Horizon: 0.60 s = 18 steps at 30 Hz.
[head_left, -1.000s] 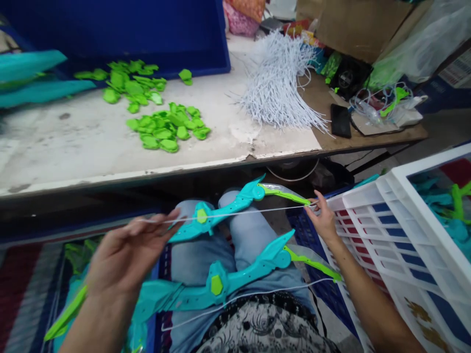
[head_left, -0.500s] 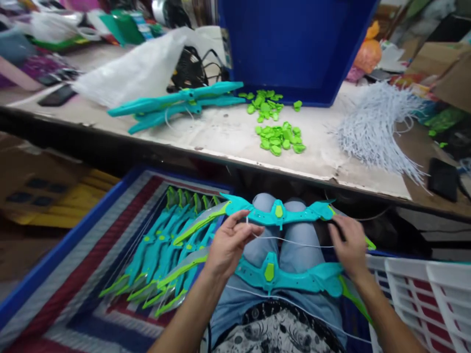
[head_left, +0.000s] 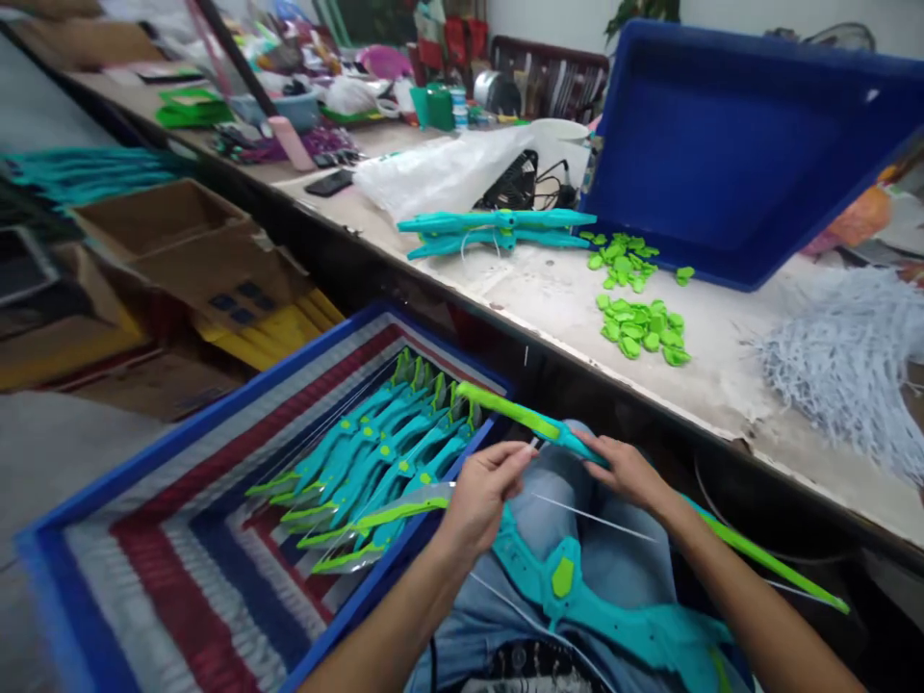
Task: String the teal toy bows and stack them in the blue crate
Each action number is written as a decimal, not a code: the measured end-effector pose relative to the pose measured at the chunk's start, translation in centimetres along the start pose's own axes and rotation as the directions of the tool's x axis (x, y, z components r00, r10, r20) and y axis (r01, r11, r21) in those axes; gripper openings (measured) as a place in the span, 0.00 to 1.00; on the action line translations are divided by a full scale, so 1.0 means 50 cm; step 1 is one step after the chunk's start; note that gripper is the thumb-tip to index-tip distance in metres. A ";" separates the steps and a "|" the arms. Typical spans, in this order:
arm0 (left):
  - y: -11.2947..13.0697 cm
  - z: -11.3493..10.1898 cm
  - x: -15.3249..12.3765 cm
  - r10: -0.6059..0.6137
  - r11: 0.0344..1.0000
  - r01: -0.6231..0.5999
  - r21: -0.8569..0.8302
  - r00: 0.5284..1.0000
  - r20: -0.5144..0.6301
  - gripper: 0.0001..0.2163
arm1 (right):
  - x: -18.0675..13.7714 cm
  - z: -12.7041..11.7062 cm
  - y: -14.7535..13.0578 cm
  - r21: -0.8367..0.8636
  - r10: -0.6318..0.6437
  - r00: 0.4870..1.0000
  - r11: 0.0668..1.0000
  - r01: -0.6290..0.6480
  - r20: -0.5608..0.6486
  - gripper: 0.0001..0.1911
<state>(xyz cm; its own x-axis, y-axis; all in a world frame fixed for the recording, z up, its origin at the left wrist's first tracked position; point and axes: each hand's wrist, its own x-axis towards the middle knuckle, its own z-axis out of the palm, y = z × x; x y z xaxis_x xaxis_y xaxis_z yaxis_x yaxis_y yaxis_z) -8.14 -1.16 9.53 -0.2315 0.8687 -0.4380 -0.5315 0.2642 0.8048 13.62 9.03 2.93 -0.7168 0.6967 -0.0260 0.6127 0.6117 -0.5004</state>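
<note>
My right hand (head_left: 627, 474) is closed around the middle of a teal and green toy bow (head_left: 526, 416), which is turned edge-on above my knees. Between the thumb and fingertips of my left hand (head_left: 487, 491) is a small white end of bowstring, just below the bow's green limb. A slack white string (head_left: 596, 520) runs below my hands. Across my lap lies a second toy bow (head_left: 613, 616), teal with a green centre piece; my left forearm and hand cover part of it.
To the left, a blue-rimmed crate (head_left: 137, 457) with a striped lining holds several toy bows (head_left: 386, 448). On the bench are more bows (head_left: 498, 231), green plastic pieces (head_left: 642, 327), a bundle of white strings (head_left: 844, 346) and an upright blue bin (head_left: 743, 154). Cardboard boxes (head_left: 173, 226) stand left.
My view has swung left. My right hand has moved from the bow's right end to its middle, and the bow has turned edge-on. My left hand still pinches string.
</note>
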 end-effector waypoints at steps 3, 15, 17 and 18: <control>0.045 -0.051 0.037 0.232 0.964 -0.192 0.184 0.945 -0.232 0.16 | 0.003 -0.038 0.029 0.293 0.059 0.991 0.951 -0.093 0.124 0.25; 0.110 -0.019 0.136 0.590 0.665 -0.425 0.614 0.803 -0.082 0.08 | 0.022 -0.040 0.012 0.340 0.098 0.968 0.924 -0.175 0.230 0.25; 0.102 -0.022 0.148 0.626 0.637 -0.443 0.631 0.775 -0.087 0.07 | 0.021 -0.041 0.013 0.335 0.112 0.959 0.921 -0.199 0.262 0.26; 0.098 -0.024 0.152 0.645 0.619 -0.454 0.641 0.759 -0.086 0.07 | 0.022 -0.042 0.013 0.328 0.121 0.952 0.920 -0.213 0.281 0.26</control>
<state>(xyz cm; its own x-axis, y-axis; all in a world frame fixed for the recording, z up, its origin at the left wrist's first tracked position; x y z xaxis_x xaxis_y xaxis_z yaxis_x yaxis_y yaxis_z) -13.48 6.21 9.65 -0.5888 0.7938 0.1527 0.2985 0.0380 0.9537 13.95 10.96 4.38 -0.7021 0.6318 -0.3283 0.6075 0.2910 -0.7391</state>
